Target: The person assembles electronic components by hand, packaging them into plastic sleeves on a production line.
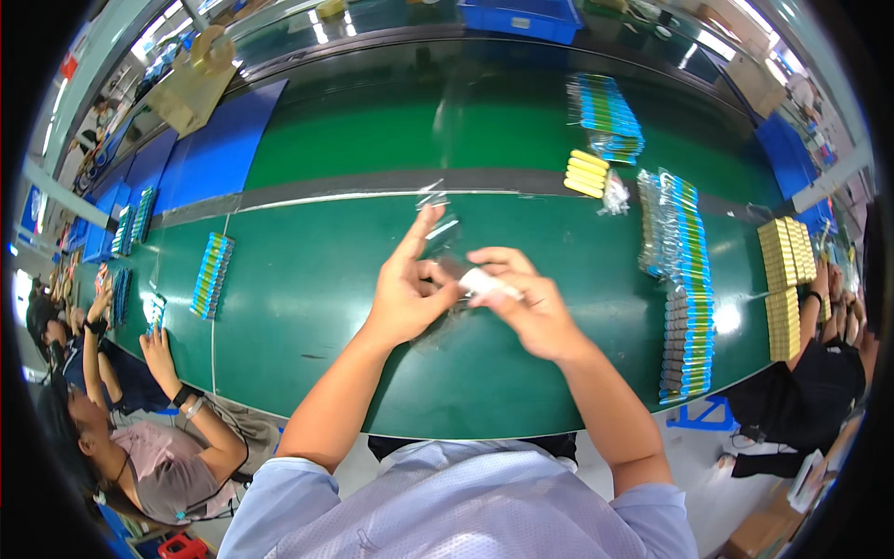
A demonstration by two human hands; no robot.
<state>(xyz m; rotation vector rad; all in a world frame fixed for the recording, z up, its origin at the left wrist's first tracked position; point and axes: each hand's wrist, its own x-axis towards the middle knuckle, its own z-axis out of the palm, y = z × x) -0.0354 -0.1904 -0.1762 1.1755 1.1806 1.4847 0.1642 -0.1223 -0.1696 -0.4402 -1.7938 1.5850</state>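
The near edge of the green counter [298,345] curves just in front of the person's shirt [447,503], and a dark strip [335,188] borders its far side. A broad green stretch gives the left hand [405,289] room toward the left, up to a slim row of blue-and-green packs [212,276]; a narrower stretch lies to the right of the right hand [535,303].

On that right side, a long row of glossy packs [689,289] runs from near to far and stands in the way of a sideways reach. Farther right are yellow blocks [792,270], close to another person's arm [808,321]. On the left, a co-worker's hand [158,354] is at a small pack [155,312]. Toward the far right sit rounded yellow sticks [587,174], with crumpled clear plastic [615,193] just beside them.

Both hands meet above the middle of the counter. The left grip is narrow, fingers curled on shiny, see-through film [445,226] that trails along the index finger. The right grip pinches a white piece [492,284], its shape blurred, between the two hands.
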